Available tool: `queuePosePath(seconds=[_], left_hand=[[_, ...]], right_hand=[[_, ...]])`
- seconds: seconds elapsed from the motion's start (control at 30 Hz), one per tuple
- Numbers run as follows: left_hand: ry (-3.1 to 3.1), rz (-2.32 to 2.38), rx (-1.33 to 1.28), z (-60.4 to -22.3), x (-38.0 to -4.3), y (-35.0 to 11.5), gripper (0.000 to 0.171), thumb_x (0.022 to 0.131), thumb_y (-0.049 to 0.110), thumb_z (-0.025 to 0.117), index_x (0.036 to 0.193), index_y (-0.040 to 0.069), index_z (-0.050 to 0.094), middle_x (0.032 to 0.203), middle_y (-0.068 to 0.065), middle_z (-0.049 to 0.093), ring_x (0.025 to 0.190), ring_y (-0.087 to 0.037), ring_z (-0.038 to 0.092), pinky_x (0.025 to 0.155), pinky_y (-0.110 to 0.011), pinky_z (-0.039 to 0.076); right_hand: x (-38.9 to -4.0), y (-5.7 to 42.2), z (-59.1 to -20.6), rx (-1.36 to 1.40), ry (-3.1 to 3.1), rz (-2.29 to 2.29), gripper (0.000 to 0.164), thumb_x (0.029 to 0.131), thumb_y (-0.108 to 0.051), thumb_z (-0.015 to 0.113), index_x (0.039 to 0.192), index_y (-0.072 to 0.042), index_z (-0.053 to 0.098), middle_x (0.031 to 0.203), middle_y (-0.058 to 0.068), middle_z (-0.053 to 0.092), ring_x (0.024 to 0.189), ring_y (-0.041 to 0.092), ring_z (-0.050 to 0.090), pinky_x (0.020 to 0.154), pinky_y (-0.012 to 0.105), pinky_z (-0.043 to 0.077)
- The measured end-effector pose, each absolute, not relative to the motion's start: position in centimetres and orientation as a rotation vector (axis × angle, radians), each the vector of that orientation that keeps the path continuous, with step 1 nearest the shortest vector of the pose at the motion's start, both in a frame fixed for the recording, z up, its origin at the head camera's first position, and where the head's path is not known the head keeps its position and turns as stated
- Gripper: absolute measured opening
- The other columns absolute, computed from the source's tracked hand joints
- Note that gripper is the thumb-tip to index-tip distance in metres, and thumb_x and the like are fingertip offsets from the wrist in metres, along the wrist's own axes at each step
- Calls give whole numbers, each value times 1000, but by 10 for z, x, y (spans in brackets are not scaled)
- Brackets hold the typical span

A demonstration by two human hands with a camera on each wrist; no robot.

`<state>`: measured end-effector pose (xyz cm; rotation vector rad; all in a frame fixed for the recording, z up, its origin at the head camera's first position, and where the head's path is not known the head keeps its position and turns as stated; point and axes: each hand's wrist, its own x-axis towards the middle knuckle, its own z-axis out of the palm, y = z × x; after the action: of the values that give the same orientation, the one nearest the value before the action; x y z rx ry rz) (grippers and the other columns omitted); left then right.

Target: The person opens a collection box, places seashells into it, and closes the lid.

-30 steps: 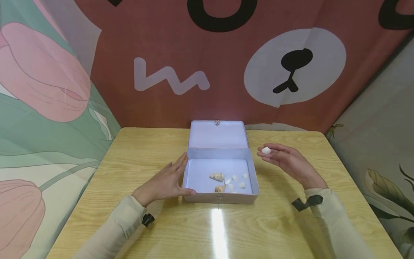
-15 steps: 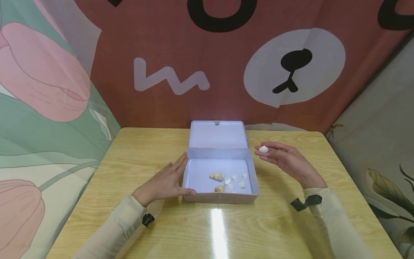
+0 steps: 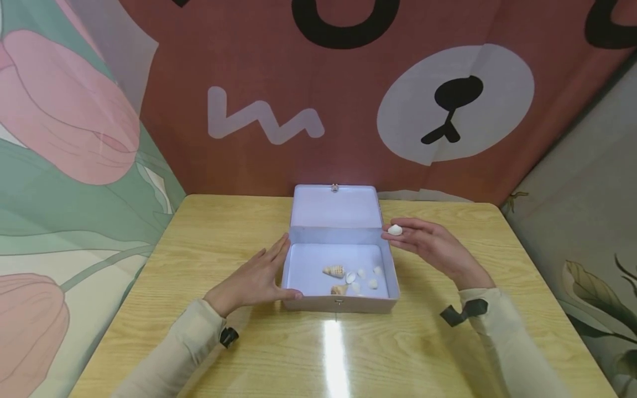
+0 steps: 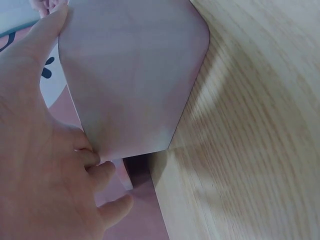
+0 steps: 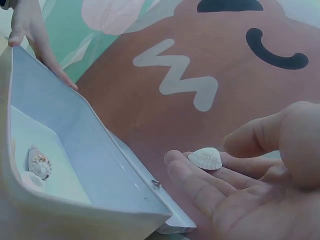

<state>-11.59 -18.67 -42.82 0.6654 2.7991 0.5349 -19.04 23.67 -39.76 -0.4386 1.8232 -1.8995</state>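
A pale lavender metal box stands on the table with its lid raised. My left hand rests spread along its left side, thumb on the front rim and fingers reaching to the back left corner. In the box lie a spiral shell, a tan shell and several small white shells. Beside the box's back right corner, my right hand is raised palm up. A white ribbed seashell lies on its extended fingers, the thumb close above it.
The wooden table carries the box near its back edge. A printed cloth hangs behind it, with more patterned cloth at both sides. A small latch sits on the lid's upper edge.
My right hand has moved left with the white seashell, coming closer to the box. The left hand stays in place on the box.
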Motion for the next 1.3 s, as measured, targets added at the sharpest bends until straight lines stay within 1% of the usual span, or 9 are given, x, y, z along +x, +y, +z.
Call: queuePosePath(seconds=[0.1, 0.23, 0.37, 0.47, 0.57, 0.63, 0.8, 1.07, 1.3], left_hand=[[2792, 542, 672, -428, -116, -187, 130, 87, 80, 69, 170, -2, 11, 181, -15, -2, 165, -38, 26, 133, -66, 24], [2794, 538, 672, -428, -116, -188, 130, 87, 80, 69, 170, -1, 11, 181, -13, -3, 165, -37, 26, 134, -65, 24], [2794, 539, 669, -429, -116, -188, 130, 86, 80, 69, 170, -1, 11, 181, -14, -1, 165, -37, 27, 134, -65, 25], [2795, 543, 667, -430, -115, -188, 130, 86, 79, 70, 170, -2, 11, 182, -16, 1, 164, -38, 28, 134, -64, 25], [2795, 541, 664, -430, -115, -188, 130, 86, 79, 71, 170, -2, 11, 182, -16, 2, 164, -38, 30, 133, -64, 25], [2792, 545, 662, -429, -114, -188, 130, 86, 78, 71, 170, -2, 11, 182, -16, 1, 163, -38, 30, 133, -64, 26], [2790, 551, 662, -428, -113, -188, 130, 86, 78, 71, 170, -2, 11, 182, -16, 1, 164, -38, 30, 134, -64, 25], [2792, 544, 672, -430, -114, -189, 130, 87, 79, 70, 170, -2, 11, 182, -16, 1, 164, -38, 30, 134, -64, 25], [2795, 541, 674, -428, -116, -189, 130, 86, 80, 70, 170, -1, 11, 182, -16, 1, 163, -39, 31, 134, -64, 26]], right_hand=[[-192, 233, -397, -480, 1815, -1890, 46, 114, -13, 50, 155, 7, 46, 150, 5, 63, 132, 14, 70, 111, 28, 57], [-193, 227, -396, -533, 1806, -1875, 43, 114, -11, 49, 154, 4, 49, 150, 8, 64, 134, 16, 69, 112, 29, 57], [-194, 219, -395, -486, 1840, -1836, 41, 113, -12, 52, 153, -2, 53, 152, 8, 63, 134, 16, 69, 111, 30, 57], [-193, 213, -395, -452, 1875, -1797, 42, 112, -14, 54, 152, -4, 53, 156, 13, 59, 133, 15, 69, 110, 30, 58], [-192, 208, -396, -450, 1883, -1773, 42, 112, -14, 54, 153, -2, 52, 161, 19, 54, 133, 12, 69, 110, 30, 58], [-192, 206, -396, -474, 1876, -1765, 44, 112, -13, 53, 153, 2, 50, 162, 22, 51, 133, 12, 69, 110, 29, 58], [-191, 202, -394, -529, 1869, -1744, 49, 113, -13, 52, 155, 10, 44, 163, 26, 49, 134, 12, 69, 110, 26, 58], [-190, 195, -391, -534, 1884, -1698, 51, 112, -13, 52, 156, 10, 42, 161, 28, 50, 133, 12, 69, 110, 26, 57], [-191, 189, -390, -526, 1899, -1662, 49, 113, -14, 51, 157, 5, 45, 162, 27, 50, 130, 13, 70, 110, 26, 57]])
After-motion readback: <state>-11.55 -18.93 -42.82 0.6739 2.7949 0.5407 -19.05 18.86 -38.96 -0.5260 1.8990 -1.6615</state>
